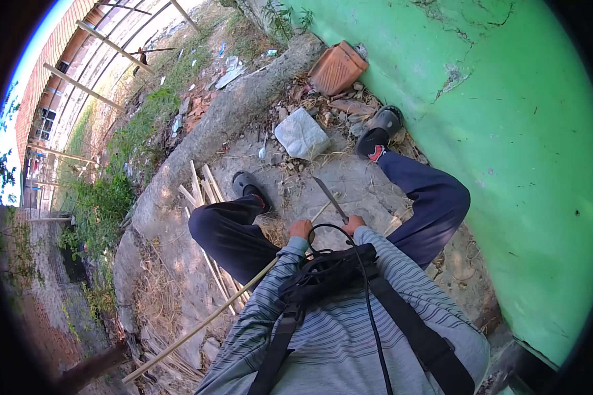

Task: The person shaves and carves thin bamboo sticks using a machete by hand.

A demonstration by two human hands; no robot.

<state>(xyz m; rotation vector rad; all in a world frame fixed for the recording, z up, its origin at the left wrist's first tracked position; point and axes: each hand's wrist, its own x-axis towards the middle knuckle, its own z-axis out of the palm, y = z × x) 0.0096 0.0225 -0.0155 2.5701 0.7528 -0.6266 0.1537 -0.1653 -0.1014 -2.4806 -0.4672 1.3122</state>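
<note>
My left hand (302, 229) is closed around a long thin bamboo strip (204, 318). The strip runs from beyond my fingers back under my left arm to the lower left. In my right hand (354, 224) is a knife (331, 199), its dark blade pointing forward and up to the left. Blade and strip end lie close together in front of my hands; whether they touch I cannot tell. More pale split strips (207, 186) lie on the ground beside my left leg. A cable and black strap partly cover the view near my hands.
A whitish block (302, 134) sits on the ground ahead, with a white plastic spoon (262, 153) near it. Farther off lies an orange-brown container (338, 68). A green wall (507, 151) rises at right; a low concrete ridge (197, 135) curves along the left.
</note>
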